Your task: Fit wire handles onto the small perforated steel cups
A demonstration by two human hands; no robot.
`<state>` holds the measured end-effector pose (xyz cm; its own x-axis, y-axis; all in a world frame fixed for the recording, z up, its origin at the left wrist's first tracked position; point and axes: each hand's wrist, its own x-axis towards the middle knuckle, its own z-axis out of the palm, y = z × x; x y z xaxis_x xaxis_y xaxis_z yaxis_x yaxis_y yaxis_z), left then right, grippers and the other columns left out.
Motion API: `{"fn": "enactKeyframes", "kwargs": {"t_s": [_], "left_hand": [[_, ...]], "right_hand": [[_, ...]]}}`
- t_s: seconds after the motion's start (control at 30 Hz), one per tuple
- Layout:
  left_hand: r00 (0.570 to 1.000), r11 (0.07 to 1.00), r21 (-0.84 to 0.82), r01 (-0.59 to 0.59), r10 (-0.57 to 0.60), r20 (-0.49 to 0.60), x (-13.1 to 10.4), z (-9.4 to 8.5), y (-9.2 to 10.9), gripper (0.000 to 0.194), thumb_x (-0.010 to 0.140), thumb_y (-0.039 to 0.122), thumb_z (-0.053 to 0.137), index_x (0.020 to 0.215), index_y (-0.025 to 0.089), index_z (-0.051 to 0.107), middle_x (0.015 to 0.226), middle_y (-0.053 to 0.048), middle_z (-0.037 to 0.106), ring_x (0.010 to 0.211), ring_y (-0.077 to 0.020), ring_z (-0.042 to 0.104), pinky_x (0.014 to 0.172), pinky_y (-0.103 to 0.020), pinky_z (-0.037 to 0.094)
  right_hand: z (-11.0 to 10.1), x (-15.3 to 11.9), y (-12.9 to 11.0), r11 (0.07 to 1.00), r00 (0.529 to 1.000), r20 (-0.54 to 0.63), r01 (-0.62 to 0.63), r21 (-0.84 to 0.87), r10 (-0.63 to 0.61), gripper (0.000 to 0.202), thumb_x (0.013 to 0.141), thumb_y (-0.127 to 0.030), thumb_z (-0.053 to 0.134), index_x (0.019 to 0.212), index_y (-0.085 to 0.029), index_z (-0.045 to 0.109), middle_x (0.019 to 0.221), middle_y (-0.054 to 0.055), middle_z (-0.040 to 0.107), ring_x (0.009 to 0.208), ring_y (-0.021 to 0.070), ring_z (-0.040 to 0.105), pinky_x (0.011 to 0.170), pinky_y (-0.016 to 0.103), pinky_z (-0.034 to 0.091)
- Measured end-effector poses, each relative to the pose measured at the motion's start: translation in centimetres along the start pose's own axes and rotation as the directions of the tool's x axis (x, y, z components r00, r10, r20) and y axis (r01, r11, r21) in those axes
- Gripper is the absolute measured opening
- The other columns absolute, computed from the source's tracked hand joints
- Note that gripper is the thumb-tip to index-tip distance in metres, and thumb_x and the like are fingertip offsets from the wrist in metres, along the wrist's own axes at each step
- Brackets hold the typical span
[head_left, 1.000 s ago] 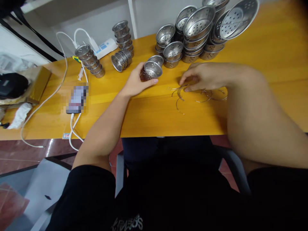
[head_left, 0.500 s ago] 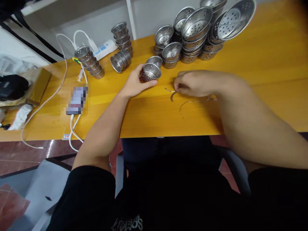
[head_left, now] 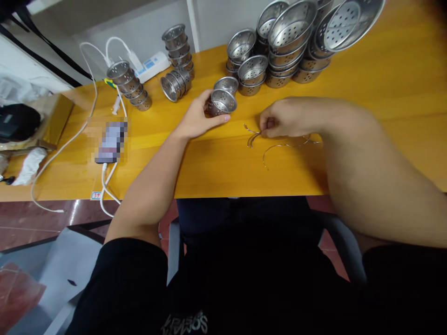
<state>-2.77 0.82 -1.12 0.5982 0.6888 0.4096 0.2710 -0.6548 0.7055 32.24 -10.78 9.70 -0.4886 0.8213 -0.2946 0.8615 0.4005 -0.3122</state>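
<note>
My left hand [head_left: 202, 116] is wrapped round a small perforated metal cup [head_left: 222, 101], tilted with its mouth toward me. Just behind that cup another metal cup [head_left: 226, 84] touches or nearly touches it. To the right, my right hand [head_left: 279, 121] pinches a small bunch of thin wires [head_left: 252, 138], whose ends stick out to the left of the fingertips. A longer thin wire [head_left: 279, 145] lies curved on the yellow table [head_left: 216, 172] below my right hand and runs on under the wrist.
Stacks of perforated metal cups [head_left: 249, 74] and larger bowls [head_left: 293, 28] stand at the back right. Smaller cup stacks [head_left: 179, 51] [head_left: 127, 83] are at the back left, by a white power strip [head_left: 152, 67]. A phone [head_left: 111, 142] with a white cable lies at the left.
My right hand has shifted slightly right with the wires, and their ends show more spread. My left hand keeps its hold on the cup. The view has moved a little.
</note>
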Motion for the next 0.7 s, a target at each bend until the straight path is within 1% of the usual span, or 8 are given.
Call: {"fn": "enactKeyframes", "kwargs": {"t_s": [0.1,0.2,0.27,0.37,0.47,0.57,0.63,0.7], "left_hand": [[1.0,1.0,0.015,0.0,0.0,0.009,0.1,-0.1,-0.2,0.13,0.084,0.119,0.093,0.169,0.022,0.072,0.159,-0.017,0.083,0.149,-0.0415,0.086,0.137,-0.063,0.069],[1.0,1.0,0.014,-0.002,0.002,0.006,0.1,-0.1,-0.2,0.132,0.082,0.119,0.095,0.168,0.022,0.072,0.158,-0.017,0.084,0.148,-0.0417,0.087,0.137,-0.063,0.07],[1.0,1.0,0.01,-0.006,0.006,0.003,0.0,-0.2,-0.2,0.131,0.083,0.117,0.097,0.169,0.022,0.071,0.159,-0.018,0.084,0.148,-0.042,0.087,0.137,-0.063,0.07],[1.0,1.0,0.006,-0.004,0.004,0.01,0.0,-0.3,-0.2,0.129,0.084,0.115,0.098,0.17,0.022,0.07,0.16,-0.019,0.083,0.149,-0.042,0.087,0.137,-0.064,0.071],[1.0,1.0,-0.004,-0.006,0.006,0.019,0.0,-0.3,-0.3,0.13,0.085,0.116,0.098,0.17,0.022,0.07,0.16,-0.019,0.083,0.149,-0.0424,0.087,0.136,-0.065,0.071],[1.0,1.0,-0.007,-0.007,0.007,0.017,-0.1,-0.2,-0.5,0.13,0.084,0.115,0.099,0.171,0.023,0.07,0.16,-0.018,0.083,0.15,-0.0428,0.087,0.138,-0.066,0.07],[1.0,1.0,-0.004,-0.004,0.004,0.012,0.0,-0.2,-0.6,0.13,0.083,0.115,0.099,0.17,0.023,0.07,0.159,-0.018,0.083,0.15,-0.0429,0.087,0.137,-0.065,0.071],[1.0,1.0,-0.001,-0.006,0.006,0.01,0.0,-0.2,-0.6,0.129,0.083,0.115,0.1,0.169,0.022,0.071,0.158,-0.018,0.084,0.149,-0.0427,0.087,0.136,-0.064,0.072]], "right_hand": [[-0.1,-0.1,-2.1,0.995,0.996,0.044,-0.074,-0.062,0.077,0.014,0.103,-0.019,0.091,0.095,-0.027,0.082,0.083,0.003,0.081,0.073,0.0281,0.072,0.075,0.045,0.051],[0.2,0.2,-2.9,0.989,0.993,0.057,-0.095,-0.109,0.102,0.025,0.103,-0.031,0.097,0.087,-0.027,0.078,0.081,0.007,0.077,0.078,0.0352,0.076,0.075,0.048,0.049],[0.6,0.5,-2.7,0.986,0.995,0.047,-0.079,-0.147,0.086,0.028,0.104,-0.04,0.098,0.088,-0.027,0.079,0.081,0.009,0.076,0.08,0.0382,0.078,0.075,0.049,0.049],[1.0,0.7,-2.1,0.983,0.999,0.017,-0.038,-0.179,0.042,0.033,0.105,-0.047,0.097,0.087,-0.028,0.077,0.079,0.008,0.074,0.078,0.0378,0.077,0.073,0.048,0.047],[1.2,0.8,-1.4,0.988,1.0,0.002,0.001,-0.152,-0.001,0.034,0.104,-0.045,0.099,0.084,-0.028,0.076,0.075,0.007,0.073,0.073,0.0348,0.074,0.071,0.047,0.045],[1.0,0.7,-0.5,0.994,0.999,-0.017,0.045,-0.101,-0.047,0.033,0.103,-0.043,0.1,0.085,-0.028,0.076,0.075,0.006,0.075,0.066,0.0307,0.068,0.069,0.047,0.043],[0.8,0.7,0.1,0.995,0.996,-0.046,0.074,-0.064,-0.077,0.031,0.103,-0.043,0.101,0.089,-0.028,0.077,0.08,0.006,0.078,0.067,0.0294,0.067,0.069,0.047,0.044],[0.5,0.5,0.4,0.995,0.993,-0.07,0.098,-0.029,-0.1,0.027,0.104,-0.041,0.1,0.093,-0.029,0.078,0.085,0.006,0.081,0.072,0.0302,0.07,0.072,0.047,0.046]]}}
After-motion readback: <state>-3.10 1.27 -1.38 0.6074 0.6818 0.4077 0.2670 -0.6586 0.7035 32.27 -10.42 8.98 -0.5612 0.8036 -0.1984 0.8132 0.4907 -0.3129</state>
